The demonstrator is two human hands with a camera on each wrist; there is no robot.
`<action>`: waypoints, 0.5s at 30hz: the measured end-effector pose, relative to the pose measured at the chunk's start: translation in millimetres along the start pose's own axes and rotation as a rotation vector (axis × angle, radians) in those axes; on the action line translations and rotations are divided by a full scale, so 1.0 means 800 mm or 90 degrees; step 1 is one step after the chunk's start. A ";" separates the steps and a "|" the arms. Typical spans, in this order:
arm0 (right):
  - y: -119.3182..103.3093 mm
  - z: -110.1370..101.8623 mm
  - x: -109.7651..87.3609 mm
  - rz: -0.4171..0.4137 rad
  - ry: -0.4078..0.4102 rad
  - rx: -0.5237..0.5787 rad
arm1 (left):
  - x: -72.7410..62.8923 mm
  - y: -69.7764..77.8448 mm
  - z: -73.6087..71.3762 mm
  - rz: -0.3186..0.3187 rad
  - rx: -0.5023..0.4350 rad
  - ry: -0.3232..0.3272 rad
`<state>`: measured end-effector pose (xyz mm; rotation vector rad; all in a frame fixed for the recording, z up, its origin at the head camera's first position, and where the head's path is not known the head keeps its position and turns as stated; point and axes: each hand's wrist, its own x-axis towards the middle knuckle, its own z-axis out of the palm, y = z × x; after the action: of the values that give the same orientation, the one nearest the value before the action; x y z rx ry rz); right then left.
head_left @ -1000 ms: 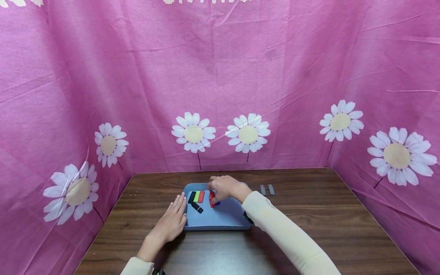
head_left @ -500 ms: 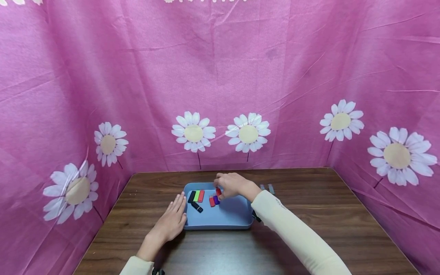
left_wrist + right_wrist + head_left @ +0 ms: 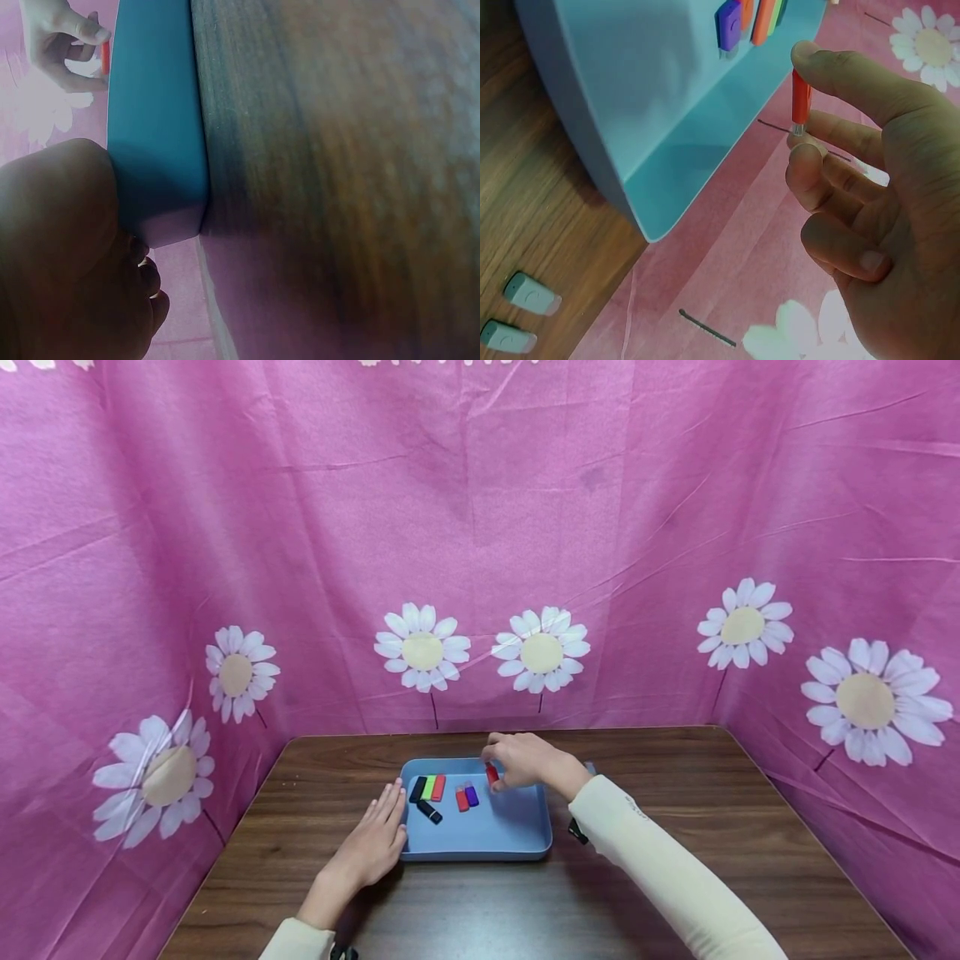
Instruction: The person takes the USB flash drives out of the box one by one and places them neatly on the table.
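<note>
My right hand (image 3: 525,760) pinches a red USB flash drive (image 3: 801,97) between thumb and fingers, above the back right part of a blue tray (image 3: 487,856). The right wrist view shows a clear end on this drive. My left hand (image 3: 372,842) lies with straight fingers along the tray's left side. Inside the tray, a black drive (image 3: 419,789), a green drive (image 3: 429,787) and a coral drive (image 3: 438,787) stand in a row. Below them a black drive (image 3: 430,812) lies slanted. A red drive (image 3: 462,799) and a purple drive (image 3: 471,795) sit side by side near the middle.
Two grey drives (image 3: 532,293) lie on the wooden table (image 3: 675,827) right of the tray; in the head view the right arm mostly covers them. A pink flowered cloth (image 3: 480,527) hangs behind and at both sides of the table.
My right hand has lifted the red flash drive off the spot by the red and purple pair and carried it right and back. The left hand has stayed put.
</note>
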<state>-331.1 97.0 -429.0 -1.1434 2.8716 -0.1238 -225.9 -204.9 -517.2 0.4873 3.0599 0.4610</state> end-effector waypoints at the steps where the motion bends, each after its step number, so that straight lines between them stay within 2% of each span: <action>1: 0.002 0.000 -0.002 0.000 0.002 -0.003 | 0.000 0.000 0.000 0.000 0.000 -0.001; 7: 0.010 -0.002 -0.012 0.001 0.008 0.003 | -0.001 0.001 -0.001 -0.001 0.000 -0.003; 15: 0.025 -0.002 -0.028 -0.015 0.042 0.000 | -0.001 0.001 -0.003 0.004 -0.005 -0.001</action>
<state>-329.0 126.9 -428.9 -1.1958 2.9152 -0.1644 -225.0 -205.2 -515.1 0.4958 3.0552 0.4719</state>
